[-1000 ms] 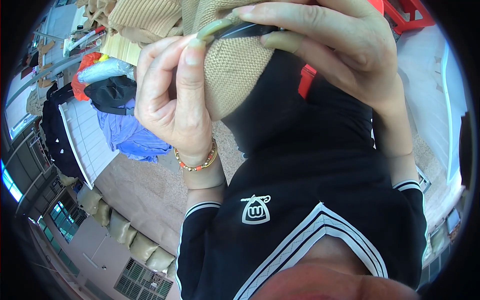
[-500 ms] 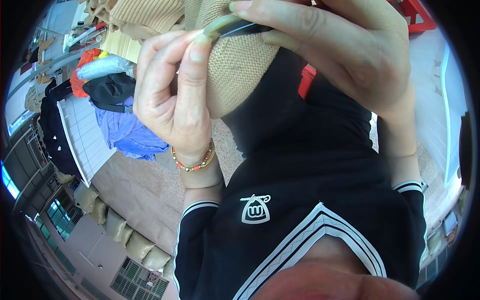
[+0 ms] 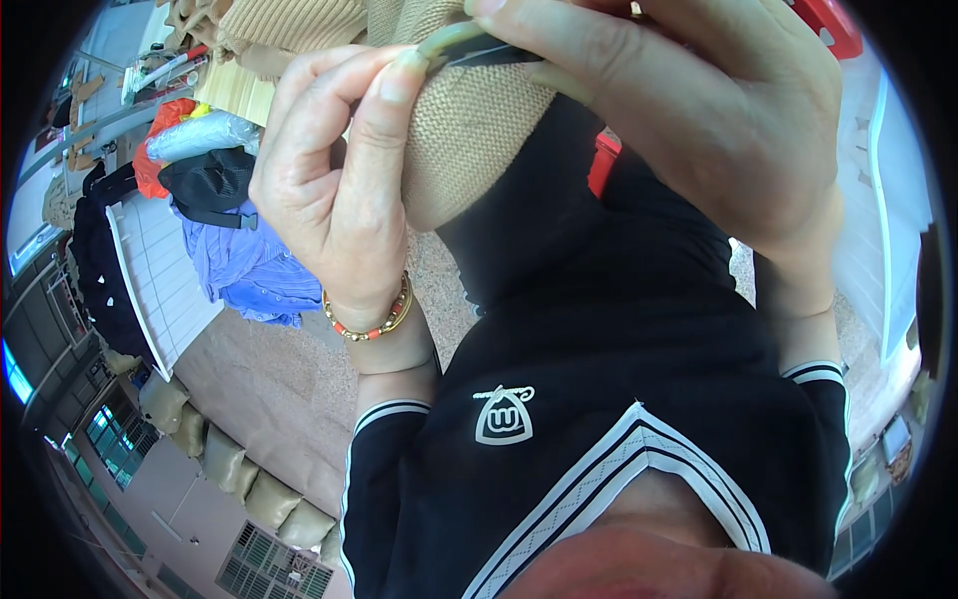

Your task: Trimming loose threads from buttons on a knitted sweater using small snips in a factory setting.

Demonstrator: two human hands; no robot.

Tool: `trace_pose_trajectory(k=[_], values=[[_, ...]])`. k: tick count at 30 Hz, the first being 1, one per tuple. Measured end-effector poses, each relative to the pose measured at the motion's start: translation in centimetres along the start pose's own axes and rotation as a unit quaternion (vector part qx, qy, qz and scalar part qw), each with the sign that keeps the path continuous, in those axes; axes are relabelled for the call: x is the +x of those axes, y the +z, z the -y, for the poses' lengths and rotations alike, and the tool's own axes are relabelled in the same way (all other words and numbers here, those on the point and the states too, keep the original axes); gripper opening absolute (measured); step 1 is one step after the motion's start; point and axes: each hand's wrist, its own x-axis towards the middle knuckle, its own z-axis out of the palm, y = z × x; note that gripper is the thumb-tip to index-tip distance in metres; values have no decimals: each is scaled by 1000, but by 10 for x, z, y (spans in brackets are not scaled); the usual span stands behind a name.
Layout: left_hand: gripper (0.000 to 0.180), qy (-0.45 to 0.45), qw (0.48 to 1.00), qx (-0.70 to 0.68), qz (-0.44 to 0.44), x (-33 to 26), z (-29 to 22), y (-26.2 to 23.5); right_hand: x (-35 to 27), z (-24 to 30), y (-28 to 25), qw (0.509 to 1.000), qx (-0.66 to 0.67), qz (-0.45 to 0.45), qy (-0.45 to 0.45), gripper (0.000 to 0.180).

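Beige knit fabric (image 3: 474,140) hangs in front of me at the top, its rounded lower part over my dark clothing. My left hand (image 3: 344,170) is closed in a pinch, thumb against forefinger, on a pale curved edge (image 3: 449,38) of the knit. Just right of that pinch, my right hand (image 3: 714,125) is closed on a dark slim tool (image 3: 489,52) with a metallic glint. Its tip lies beside the pale edge. The tool's exact kind is hard to make out, since my right fingers cover most of it.
More ribbed beige knitwear (image 3: 289,35) is piled beyond my left hand. Left of it are a blue-purple cloth (image 3: 244,265), a black bag (image 3: 208,185) and a clear plastic roll (image 3: 200,135). A red plastic object (image 3: 833,25) is at the top right. Stuffed sacks (image 3: 269,499) line the wall.
Both hands keep their grips. My left hand has shifted slightly left in the picture, and my right hand slightly right and down. The knit has barely moved.
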Motion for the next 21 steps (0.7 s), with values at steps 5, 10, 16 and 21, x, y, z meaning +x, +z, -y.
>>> trace_pose_trajectory(k=[5,10,16,21], values=[[7,5,999,23,22,4,-2,-4,-21,-12,-16,1000,0,0,4,12],[7,-19,998,29,57,7,-10,-5,-29,-6,-26,1000,-6,-3,12,14],[7,-4,997,25,70,7,-9,-1,-32,-7,-27,1000,-2,-4,20,19],[6,-12,999,24,44,1,-4,-3,1,16,2,1000,13,0,25,23]])
